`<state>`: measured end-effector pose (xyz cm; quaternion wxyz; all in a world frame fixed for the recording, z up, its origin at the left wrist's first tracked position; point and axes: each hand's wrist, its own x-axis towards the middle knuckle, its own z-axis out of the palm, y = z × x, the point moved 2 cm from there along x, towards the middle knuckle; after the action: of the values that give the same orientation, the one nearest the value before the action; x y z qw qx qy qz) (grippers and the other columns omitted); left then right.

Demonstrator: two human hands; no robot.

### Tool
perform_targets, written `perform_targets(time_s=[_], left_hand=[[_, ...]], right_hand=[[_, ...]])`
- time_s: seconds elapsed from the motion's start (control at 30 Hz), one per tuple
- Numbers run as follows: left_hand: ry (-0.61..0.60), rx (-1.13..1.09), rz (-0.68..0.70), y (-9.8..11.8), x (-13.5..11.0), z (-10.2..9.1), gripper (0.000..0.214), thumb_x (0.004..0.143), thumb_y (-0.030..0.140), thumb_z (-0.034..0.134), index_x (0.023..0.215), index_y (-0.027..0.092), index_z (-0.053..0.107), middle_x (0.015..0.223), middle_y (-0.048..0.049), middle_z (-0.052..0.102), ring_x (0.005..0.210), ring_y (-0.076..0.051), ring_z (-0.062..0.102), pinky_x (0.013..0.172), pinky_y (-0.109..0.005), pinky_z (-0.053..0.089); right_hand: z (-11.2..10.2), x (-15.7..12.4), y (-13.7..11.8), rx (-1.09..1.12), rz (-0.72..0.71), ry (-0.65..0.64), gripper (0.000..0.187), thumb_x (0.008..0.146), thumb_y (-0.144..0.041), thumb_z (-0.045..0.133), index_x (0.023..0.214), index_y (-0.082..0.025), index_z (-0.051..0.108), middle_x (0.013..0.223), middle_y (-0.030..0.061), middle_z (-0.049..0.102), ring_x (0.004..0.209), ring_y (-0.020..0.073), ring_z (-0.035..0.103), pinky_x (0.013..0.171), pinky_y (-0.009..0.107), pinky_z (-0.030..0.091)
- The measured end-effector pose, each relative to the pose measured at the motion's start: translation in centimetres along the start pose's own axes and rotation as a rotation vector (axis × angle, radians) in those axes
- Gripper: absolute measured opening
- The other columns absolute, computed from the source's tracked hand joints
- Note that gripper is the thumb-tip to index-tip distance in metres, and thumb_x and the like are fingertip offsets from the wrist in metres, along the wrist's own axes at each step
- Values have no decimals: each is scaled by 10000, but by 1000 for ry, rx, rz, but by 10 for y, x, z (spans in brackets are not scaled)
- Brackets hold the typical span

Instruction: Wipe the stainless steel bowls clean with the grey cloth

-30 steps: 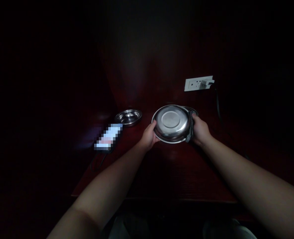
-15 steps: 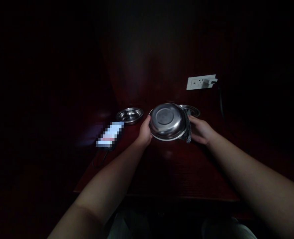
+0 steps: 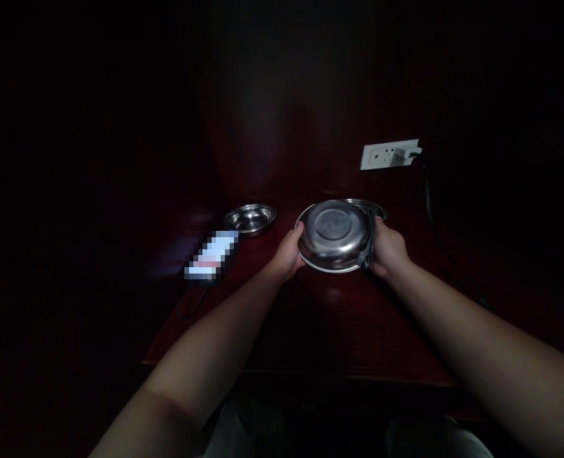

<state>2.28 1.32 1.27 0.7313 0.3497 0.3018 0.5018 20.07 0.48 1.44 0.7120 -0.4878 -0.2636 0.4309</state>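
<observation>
Over the counter [image 3: 320, 337], fingers of the left hand [image 3: 288, 254] and, through a dark cloth [image 3: 369, 243], of the right hand [image 3: 391, 248] pinch opposite edges of an upturned stainless-steel bowl [image 3: 334, 236]. Smooth metal could slip if the cloth slid.

The metal bowl [image 3: 335, 236], round, shallow and shiny, is between the left grip [image 3: 290, 251] and the right grip [image 3: 390, 250], its underside and flat circular base turned toward the person. The left grip holds its rim directly. A dark, finely speckled cloth [image 3: 367, 245] lies bunched over the opposite edge, between bowl and right grip; the bowl's inside is hidden.
</observation>
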Motion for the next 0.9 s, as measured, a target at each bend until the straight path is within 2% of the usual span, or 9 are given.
perform_targets(time_s=[0.3,0.67,0.9], left_hand=[[-11,32,-27,2,-4,5,395,881,425,402,1096,148,584,919,-107,692,910,-240,647,856,-415,484],[-57,56,-109,2,0,-4,440,873,454,400,1118,142,592,879,-111,704,827,-225,671,809,-393,511],[-63,70,-149,1,-1,-6,443,867,455,408,1108,137,602,880,-120,703,831,-232,670,806,-391,511]], right_hand=[[-1,4,-6,-61,-72,-2,296,777,-436,564,764,-143,608,711,30,644,658,127,607,570,228,505],[-5,7,-8,-154,-38,-34,283,765,-423,590,721,-146,623,641,39,644,617,148,609,525,237,497],[-7,9,-6,-180,6,-109,301,771,-427,587,712,-136,630,592,50,634,598,162,614,529,258,506]])
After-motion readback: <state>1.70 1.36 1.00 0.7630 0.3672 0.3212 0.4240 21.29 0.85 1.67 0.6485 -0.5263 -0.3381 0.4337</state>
